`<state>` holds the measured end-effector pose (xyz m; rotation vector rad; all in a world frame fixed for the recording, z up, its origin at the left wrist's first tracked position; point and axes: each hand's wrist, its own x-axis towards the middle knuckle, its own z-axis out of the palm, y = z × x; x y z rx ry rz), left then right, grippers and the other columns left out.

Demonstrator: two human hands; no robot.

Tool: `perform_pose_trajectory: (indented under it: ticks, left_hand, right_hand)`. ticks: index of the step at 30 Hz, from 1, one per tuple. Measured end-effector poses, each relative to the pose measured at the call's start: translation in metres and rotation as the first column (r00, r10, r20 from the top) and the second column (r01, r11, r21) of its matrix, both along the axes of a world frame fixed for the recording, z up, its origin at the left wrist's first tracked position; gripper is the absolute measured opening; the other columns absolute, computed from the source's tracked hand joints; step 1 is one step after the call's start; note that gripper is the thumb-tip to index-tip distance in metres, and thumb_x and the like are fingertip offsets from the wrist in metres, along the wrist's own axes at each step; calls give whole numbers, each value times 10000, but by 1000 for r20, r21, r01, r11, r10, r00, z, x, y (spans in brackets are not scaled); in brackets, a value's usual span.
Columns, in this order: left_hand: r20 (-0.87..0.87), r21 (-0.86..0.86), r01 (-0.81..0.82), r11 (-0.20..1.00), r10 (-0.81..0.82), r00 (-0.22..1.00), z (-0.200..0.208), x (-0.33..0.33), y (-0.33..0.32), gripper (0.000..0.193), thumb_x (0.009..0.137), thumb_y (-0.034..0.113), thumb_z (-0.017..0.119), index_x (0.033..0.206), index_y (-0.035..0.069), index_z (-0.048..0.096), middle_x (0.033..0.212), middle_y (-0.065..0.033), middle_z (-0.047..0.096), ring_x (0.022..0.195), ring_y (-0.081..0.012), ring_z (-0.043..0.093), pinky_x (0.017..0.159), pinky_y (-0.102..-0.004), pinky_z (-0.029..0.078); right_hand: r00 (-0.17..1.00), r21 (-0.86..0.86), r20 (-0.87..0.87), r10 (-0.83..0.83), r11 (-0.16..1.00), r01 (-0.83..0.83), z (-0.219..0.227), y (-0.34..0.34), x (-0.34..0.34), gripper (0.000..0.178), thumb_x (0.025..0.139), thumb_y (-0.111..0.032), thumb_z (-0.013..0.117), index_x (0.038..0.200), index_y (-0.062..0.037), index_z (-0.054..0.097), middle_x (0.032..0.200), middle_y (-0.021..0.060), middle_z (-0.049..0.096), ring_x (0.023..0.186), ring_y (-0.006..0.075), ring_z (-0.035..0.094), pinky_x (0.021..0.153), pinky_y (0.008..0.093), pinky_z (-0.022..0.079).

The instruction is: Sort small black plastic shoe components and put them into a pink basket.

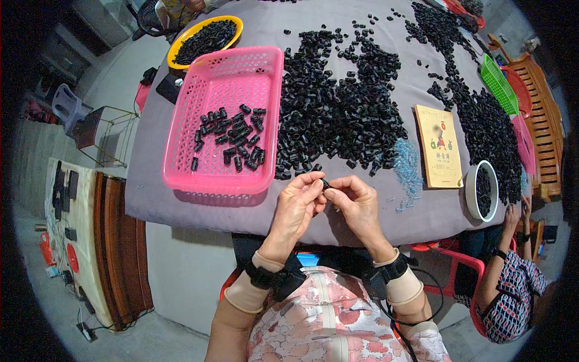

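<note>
Close to the table's front edge, my left hand (297,202) and my right hand (354,208) meet, their fingers pinched round one small black plastic piece (325,184). Much of that piece is hidden by my fingertips. Just beyond them spreads a large heap of similar black tubular pieces (338,102). To the left of my hands stands a pink perforated basket (274,120) with a loose cluster of black pieces (232,136) on its bottom. A small pile of clear bluish plastic bits (408,172) lies to the right of the heap.
A yellow booklet (438,160) and a white bowl of black parts (496,187) lie right. A yellow bowl (175,51) of black parts stands far left. A second black heap (482,120) and a green basket (499,84) are farther right. Another person's hands (518,211) are at the right edge.
</note>
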<state>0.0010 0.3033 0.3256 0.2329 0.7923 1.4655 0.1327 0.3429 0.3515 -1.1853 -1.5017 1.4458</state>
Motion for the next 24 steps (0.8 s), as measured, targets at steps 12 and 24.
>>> perform_pose_trajectory:
  ticks: [12,24]
  left_hand:
    - [-19,27,92,995,-92,996,-3,-5,0,229,885,108,580,1102,38,559,777,-54,604,653,-119,561,533,-226,437]
    - [-73,52,140,989,-136,988,-8,-8,-2,264,866,91,603,1114,20,543,824,-53,613,663,-93,559,554,-205,446]
  right_hand:
    - [977,-93,-212,36,994,-57,-6,0,-1,88,813,-30,635,832,-9,551,721,44,631,640,87,607,552,215,493]
    - [979,-52,-195,61,996,-72,-12,-2,0,149,812,-58,654,849,-23,514,723,18,581,625,76,571,544,208,468]
